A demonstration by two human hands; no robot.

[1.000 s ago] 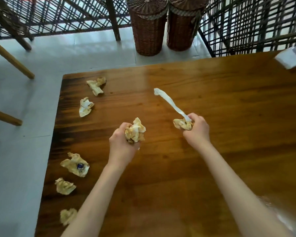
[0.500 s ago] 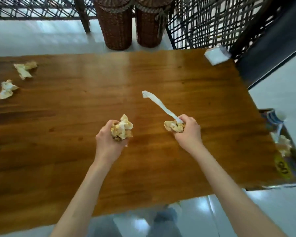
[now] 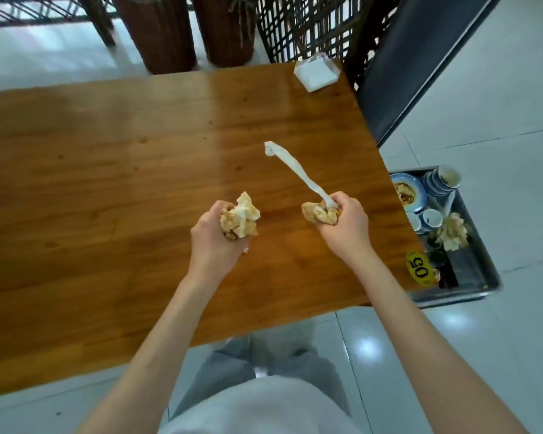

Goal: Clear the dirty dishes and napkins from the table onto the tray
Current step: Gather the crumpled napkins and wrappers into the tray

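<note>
Filling most of the view is a wooden table [image 3: 107, 170] with a warm, glossy grain that catches a pale band of light down its middle. Above it the left hand [image 3: 213, 236] curls its fingers round a wad of stained, crumpled napkins [image 3: 240, 219], and the right hand [image 3: 345, 225] grips a second soiled napkin bundle [image 3: 320, 213] together with a long twisted white strip [image 3: 292, 169] that sticks up and away over the tabletop. A white napkin box [image 3: 315, 73] sits at the table's far right corner, and a yellow oval sticker [image 3: 418, 268] marked 05 lies near its right edge. Just past that edge, lower than the tabletop, a grey metal tray [image 3: 480, 267] holds a blue-rimmed plate [image 3: 408, 192] with food scraps, stacked blue-and-white cups [image 3: 445, 180], smaller cups [image 3: 430, 219] and another crumpled napkin [image 3: 453, 233]. Pale glossy floor tiles [image 3: 499, 136] surround the table; two wicker baskets [image 3: 195, 29] and dark lattice screens [image 3: 311, 23] stand beyond its far edge.
</note>
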